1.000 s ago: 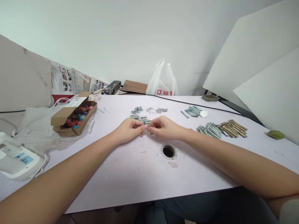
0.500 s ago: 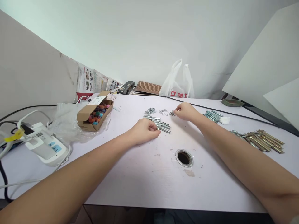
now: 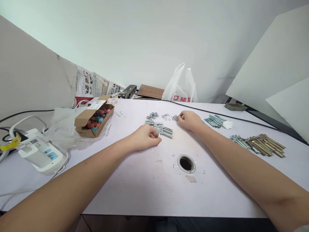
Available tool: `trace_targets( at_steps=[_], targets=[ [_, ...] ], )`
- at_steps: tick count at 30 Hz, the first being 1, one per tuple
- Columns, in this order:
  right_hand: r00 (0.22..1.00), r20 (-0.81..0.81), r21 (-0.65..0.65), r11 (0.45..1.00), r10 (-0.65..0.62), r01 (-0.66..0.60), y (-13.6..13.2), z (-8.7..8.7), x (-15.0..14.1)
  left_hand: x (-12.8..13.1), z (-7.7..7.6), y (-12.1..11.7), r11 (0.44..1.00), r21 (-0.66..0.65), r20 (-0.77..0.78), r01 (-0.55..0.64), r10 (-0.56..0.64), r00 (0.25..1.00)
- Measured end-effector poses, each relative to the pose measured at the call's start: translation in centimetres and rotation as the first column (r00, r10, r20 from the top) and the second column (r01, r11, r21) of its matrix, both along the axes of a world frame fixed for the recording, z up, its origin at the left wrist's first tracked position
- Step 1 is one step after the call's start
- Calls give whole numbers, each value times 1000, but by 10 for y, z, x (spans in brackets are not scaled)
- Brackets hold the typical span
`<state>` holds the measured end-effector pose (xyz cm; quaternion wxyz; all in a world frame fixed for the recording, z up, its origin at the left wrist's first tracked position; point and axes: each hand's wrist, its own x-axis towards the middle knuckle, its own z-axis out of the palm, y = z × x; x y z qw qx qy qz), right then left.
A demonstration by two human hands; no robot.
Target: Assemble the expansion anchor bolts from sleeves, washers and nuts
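Observation:
My left hand [image 3: 146,137] is closed, with a short silver metal sleeve [image 3: 158,135] upright between thumb and fingers. Just beyond it lies a group of similar silver sleeves [image 3: 167,132] on the white table. My right hand [image 3: 190,120] is pinched at the right edge of a cluster of small metal washers [image 3: 174,118]; what its fingertips grip is too small to make out. Thinner rings [image 3: 165,116] are spread left of that cluster. Farther left sits a pile of nuts [image 3: 152,115].
Silver bolts [image 3: 214,120], more bolts [image 3: 238,141] and brass-coloured ones [image 3: 267,145] lie right of my right arm. A round hole with a metal rim [image 3: 178,164] opens in the table. A cardboard box [image 3: 82,124] and a white power strip [image 3: 45,154] stand left. A black cable [image 3: 205,109] crosses behind.
The view has shifted slightly, moving the scene a little left. My right hand stays by the washers with its fingers pinched. The left hand still holds the sleeve, now more visible.

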<state>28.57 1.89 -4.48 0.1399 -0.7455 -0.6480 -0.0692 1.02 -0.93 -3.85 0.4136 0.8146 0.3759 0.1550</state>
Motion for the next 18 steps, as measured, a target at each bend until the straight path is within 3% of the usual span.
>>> trace_targets(
  at_steps=[5,11,14,18],
  targets=[
    [994,89,44,997,57,-61,-3,3,15,-1,2,-1,1000,-3,-32,5,-6,999],
    [995,99,39,999,-7,3,-8,15,25,0,6,-4,994,103,-24,25,-23,999],
    [996,75,16,998,56,-57,-1,26,1,0,8,-6,990,140,-25,23,-19,1000],
    [967,35,-89,965,252,-248,25,37,-53,-1,8,-6,993,115,-14,27,-25,1000]
  ],
)
